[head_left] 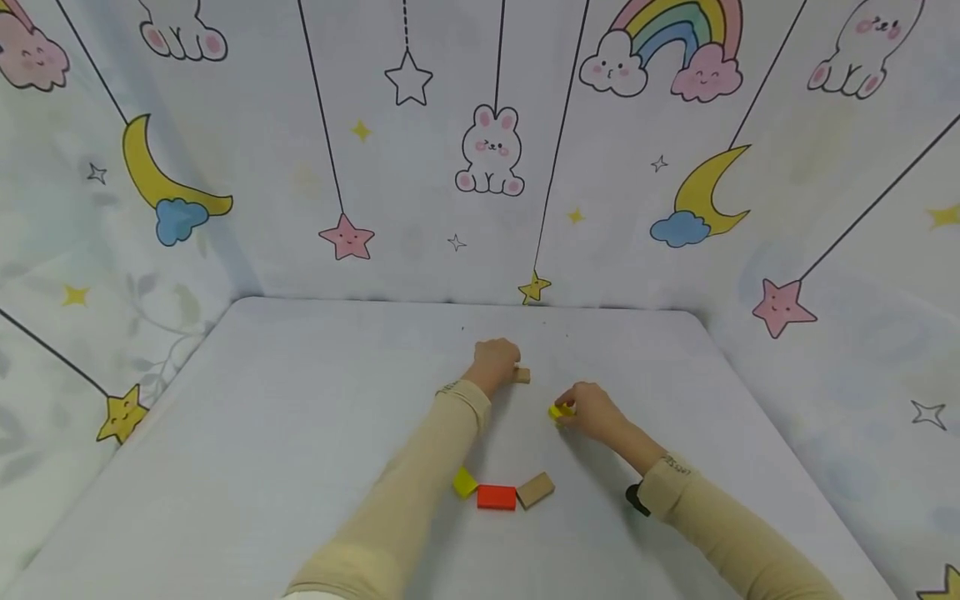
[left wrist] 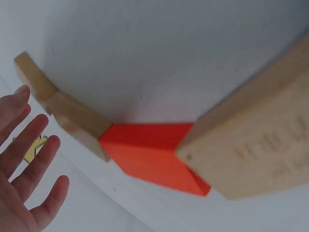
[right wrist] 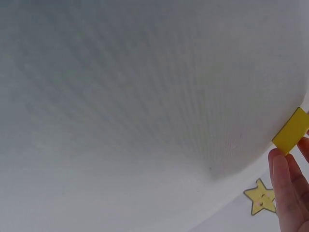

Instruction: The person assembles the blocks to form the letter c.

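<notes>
My right hand point(head_left: 600, 414) pinches a yellow block point(right wrist: 291, 130) between thumb and fingers over the white table. The left hand point(head_left: 497, 363) reaches farther out, its fingers loosely spread point(left wrist: 29, 164) in the left wrist view. Those fingertips are right beside a plain wooden block point(left wrist: 35, 75) at the far end of a curved row. Along that row come another wooden block point(left wrist: 79, 118), a red block point(left wrist: 149, 152) and a large-looking wooden block point(left wrist: 256, 140). In the head view only a wooden block point(head_left: 522, 376) shows by the left hand; the arm hides the others.
Nearer the front, a yellow block point(head_left: 464, 482), a red block point(head_left: 496, 497) and a wooden block point(head_left: 536, 490) lie end to end in a curve on the table point(head_left: 247, 433). A patterned curtain-like wall point(head_left: 420, 183) rises behind the table's far edge and along both sides.
</notes>
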A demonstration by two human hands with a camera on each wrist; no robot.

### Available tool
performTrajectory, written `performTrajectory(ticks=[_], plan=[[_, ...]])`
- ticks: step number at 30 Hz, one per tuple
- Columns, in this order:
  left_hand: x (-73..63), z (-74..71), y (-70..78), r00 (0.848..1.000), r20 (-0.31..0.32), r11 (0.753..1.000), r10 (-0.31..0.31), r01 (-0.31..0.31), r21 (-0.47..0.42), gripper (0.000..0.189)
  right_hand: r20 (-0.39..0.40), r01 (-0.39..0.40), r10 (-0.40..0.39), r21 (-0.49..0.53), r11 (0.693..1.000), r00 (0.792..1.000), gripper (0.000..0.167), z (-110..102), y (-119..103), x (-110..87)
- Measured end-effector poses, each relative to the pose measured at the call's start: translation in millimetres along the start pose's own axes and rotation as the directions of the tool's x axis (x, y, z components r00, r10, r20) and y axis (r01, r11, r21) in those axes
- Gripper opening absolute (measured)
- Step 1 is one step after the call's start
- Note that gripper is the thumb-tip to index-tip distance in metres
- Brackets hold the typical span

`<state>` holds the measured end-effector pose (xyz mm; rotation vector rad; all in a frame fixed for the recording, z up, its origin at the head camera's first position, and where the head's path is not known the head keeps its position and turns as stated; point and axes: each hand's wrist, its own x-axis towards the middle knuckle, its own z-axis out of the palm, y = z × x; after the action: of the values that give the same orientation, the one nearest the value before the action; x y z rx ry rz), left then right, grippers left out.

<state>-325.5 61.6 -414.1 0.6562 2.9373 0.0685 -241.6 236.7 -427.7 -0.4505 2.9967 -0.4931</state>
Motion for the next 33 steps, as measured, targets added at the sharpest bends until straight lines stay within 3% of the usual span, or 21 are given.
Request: performTrajectory(ticks=[4,10,13,19,24,33], plan=[[-7.1,-4.9,-17.6,1.0,-0.013,0.997,0.016,-0.017,-0.07,0.034,0.018,0.027,-0.027,0.015,1.0,0.999,0.022,-3,-1,-5.2],[-25.3,-8.6,-60.1,0.998,0.02,0.985,0.052,-0.048,-0.164,0.035,0.036,0.063,-0.065,0.066,0.996,0.997,0.023,-7,-2,-12.8],[-40.0,-3.8,-83.1,0.997,0.046,0.975,0.063,-0.051,-0.216,0.035,0.04,0.088,-0.092,0.09,0.992,0.995,0.023,-7,0,-16.1],[-75.6,7.2,-116.9,0.993,0.109,0.934,0.032,0.01,-0.357,0.036,0.06,0.116,-0.126,0.144,0.983,0.99,0.023,-5,2,-21.9],[-97.1,12.4,-125.9,0.986,0.152,0.913,0.072,-0.004,-0.408,0.034,0.085,0.105,-0.124,0.193,0.976,0.989,0.024,-4,1,-25.6],[-122.8,17.1,-119.0,0.973,0.206,0.906,0.107,-0.01,-0.423,0.028,0.155,0.128,-0.18,0.295,0.947,0.971,0.027,0,0,-29.4]])
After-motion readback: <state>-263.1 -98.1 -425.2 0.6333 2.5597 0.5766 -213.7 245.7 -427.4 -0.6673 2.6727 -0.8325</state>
